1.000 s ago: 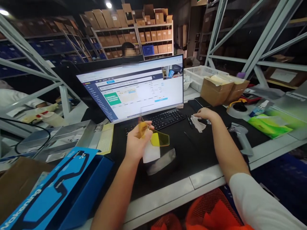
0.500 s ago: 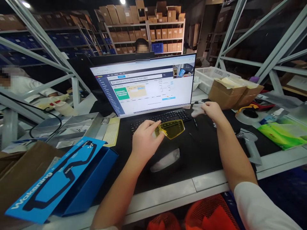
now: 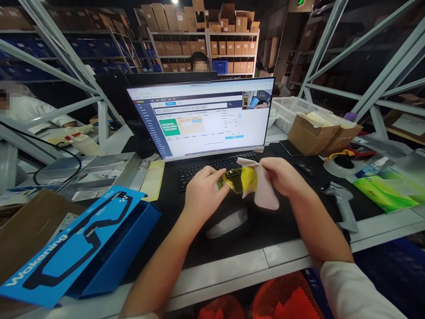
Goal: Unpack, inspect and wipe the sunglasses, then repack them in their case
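Note:
My left hand (image 3: 202,192) pinches the left end of a yellow transparent lens (image 3: 236,179) above the black desk mat (image 3: 265,221). A pale cleaning cloth (image 3: 265,190) hangs from my right hand (image 3: 282,175), which presses it against the right end of the lens. Both hands hover just in front of the black keyboard (image 3: 206,168). A clear plastic sleeve (image 3: 229,221) lies on the mat below my hands.
A monitor (image 3: 202,117) stands behind the keyboard. An open blue box (image 3: 79,248) lies at the left, cardboard boxes (image 3: 318,130) and a barcode scanner (image 3: 341,206) at the right, with a green packet (image 3: 385,190). Other people sit behind the monitor and at the far left.
My right hand picked the cloth up from the mat near the keyboard's right end and brought it to the lens. My left hand turned the lens flatter and held it centred.

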Tool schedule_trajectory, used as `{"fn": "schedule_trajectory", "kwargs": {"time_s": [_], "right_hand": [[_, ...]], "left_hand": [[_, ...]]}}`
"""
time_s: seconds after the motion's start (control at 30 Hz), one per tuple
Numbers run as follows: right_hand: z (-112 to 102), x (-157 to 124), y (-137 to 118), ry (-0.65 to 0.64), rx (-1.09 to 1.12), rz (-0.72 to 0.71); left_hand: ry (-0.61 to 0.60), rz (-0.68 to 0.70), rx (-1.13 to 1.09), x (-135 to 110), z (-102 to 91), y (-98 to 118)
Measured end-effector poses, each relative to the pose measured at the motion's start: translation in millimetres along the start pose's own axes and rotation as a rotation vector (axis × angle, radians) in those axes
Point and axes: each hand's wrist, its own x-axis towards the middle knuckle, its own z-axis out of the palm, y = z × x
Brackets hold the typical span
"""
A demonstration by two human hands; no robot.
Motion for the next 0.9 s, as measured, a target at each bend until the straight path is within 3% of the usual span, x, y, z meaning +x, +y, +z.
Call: {"fn": "schedule_trajectory", "kwargs": {"time_s": [0.2, 0.4, 0.7, 0.9], "right_hand": [[18, 4, 7, -0.019, 0.268, 0.047], [36, 5, 22, -0.028, 0.239, 0.071], [47, 11, 27, 0.175, 0.325, 0.014], [29, 9, 20, -0.091, 0.220, 0.072]], "left_hand": [[0.079, -0.045, 0.067, 0, 3.3, -2], [0.158, -0.031, 0.080, 0, 8.4, 0], [0.195, 0.001, 0.059, 0, 7.9, 3], [0.184, 0.010, 0.052, 0, -1.1, -3]]}}
